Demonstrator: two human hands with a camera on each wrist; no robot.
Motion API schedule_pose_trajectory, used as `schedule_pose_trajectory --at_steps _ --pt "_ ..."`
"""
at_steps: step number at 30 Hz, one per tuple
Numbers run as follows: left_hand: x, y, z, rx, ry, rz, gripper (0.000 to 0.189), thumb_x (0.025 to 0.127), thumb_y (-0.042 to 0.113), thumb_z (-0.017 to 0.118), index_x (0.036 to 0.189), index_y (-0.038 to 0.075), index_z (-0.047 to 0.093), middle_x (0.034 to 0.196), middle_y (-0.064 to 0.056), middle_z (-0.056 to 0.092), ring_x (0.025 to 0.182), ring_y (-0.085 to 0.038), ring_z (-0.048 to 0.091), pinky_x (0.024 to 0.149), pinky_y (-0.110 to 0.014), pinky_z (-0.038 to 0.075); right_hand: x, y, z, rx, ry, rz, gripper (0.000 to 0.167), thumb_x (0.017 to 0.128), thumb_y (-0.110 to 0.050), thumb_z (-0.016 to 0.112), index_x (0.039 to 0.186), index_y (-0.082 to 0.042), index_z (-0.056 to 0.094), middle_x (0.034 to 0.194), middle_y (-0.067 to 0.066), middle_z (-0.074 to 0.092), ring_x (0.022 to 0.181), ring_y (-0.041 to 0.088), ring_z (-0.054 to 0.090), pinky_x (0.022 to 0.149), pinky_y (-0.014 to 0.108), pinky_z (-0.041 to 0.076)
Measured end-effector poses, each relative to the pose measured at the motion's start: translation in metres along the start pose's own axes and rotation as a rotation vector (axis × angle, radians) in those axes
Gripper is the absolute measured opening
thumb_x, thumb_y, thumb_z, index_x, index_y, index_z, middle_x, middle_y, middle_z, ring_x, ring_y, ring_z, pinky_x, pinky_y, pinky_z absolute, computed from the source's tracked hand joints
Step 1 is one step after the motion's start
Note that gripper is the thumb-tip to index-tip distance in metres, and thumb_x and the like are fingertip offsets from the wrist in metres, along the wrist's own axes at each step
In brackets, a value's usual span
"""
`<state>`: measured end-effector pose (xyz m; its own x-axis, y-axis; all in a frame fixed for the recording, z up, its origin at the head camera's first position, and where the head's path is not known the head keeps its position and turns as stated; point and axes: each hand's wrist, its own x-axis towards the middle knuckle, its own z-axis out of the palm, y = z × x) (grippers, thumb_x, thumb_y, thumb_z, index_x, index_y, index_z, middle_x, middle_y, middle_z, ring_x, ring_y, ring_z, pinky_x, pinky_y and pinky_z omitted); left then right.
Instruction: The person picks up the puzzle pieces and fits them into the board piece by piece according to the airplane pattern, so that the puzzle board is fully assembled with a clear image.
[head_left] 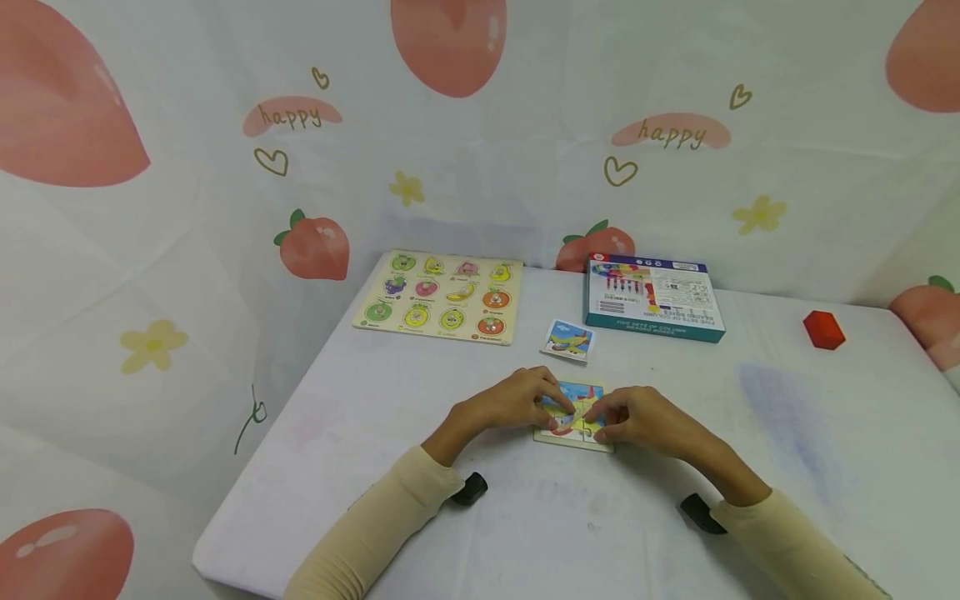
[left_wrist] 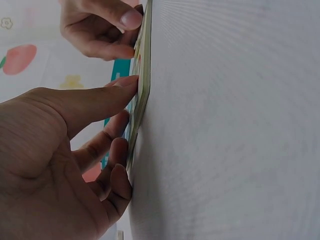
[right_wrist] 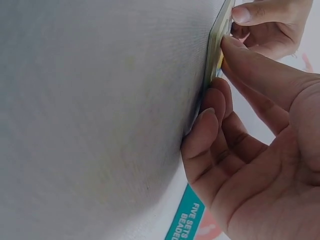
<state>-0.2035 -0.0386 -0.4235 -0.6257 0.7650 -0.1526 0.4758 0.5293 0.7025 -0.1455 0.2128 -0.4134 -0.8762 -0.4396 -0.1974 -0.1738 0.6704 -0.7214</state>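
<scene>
A small jigsaw puzzle with a yellow, red and blue picture lies flat on the table, its pieces fitted together on a thin board. From the left, my left hand rests its thumb and index fingertips on the puzzle's face. My right hand presses its thumb and index fingertips on the right half, close to the left fingertips. In the left wrist view the left thumb lies straight against the puzzle, other fingers bent by its edge. The right hand's lower fingers curl down beside the board in the right wrist view.
Just behind the puzzle lies a picture card with a yellow airplane. A fruit picture board sits at the back left. At the back stands a flat teal-edged box, and a red block lies far right. Printed cloth hangs behind.
</scene>
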Motion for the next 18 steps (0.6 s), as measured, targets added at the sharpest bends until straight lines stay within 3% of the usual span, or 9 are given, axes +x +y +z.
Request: schedule_pose_trajectory --at_steps 4,10,18 --pt "0.0002 0.0001 0.0003 -0.002 -0.001 -0.003 0.028 0.095 0.011 0.079 0.123 0.016 0.081 0.130 -0.004 0.062 0.115 -0.015 0.054 0.096 -0.026 0.045 -0.0001 -0.0007 0.0002 -0.014 0.004 -0.004 0.019 0.092 -0.016 0.083 0.110 -0.010 0.081 0.084 -0.002 0.063 0.080 0.016 0.054 0.066 0.024 0.044" --pt "0.0006 -0.0005 0.0006 -0.005 -0.006 -0.002 0.028 0.096 0.012 0.079 0.123 0.017 0.081 0.130 -0.004 0.062 0.114 -0.015 0.054 0.096 -0.026 0.045 -0.0009 -0.0011 -0.0022 -0.040 -0.003 0.031 0.014 0.092 -0.016 0.083 0.106 -0.013 0.084 0.106 -0.001 0.073 0.094 0.017 0.059 0.077 0.026 0.050" --pt "0.0009 -0.0009 0.0002 0.000 -0.006 0.000 0.028 0.095 0.011 0.079 0.123 0.016 0.081 0.129 -0.004 0.063 0.117 -0.015 0.054 0.097 -0.026 0.045 0.0023 -0.0005 -0.0022 -0.052 -0.020 -0.010 0.022 0.091 -0.018 0.084 0.113 -0.013 0.084 0.101 -0.003 0.072 0.092 0.017 0.057 0.076 0.025 0.049"
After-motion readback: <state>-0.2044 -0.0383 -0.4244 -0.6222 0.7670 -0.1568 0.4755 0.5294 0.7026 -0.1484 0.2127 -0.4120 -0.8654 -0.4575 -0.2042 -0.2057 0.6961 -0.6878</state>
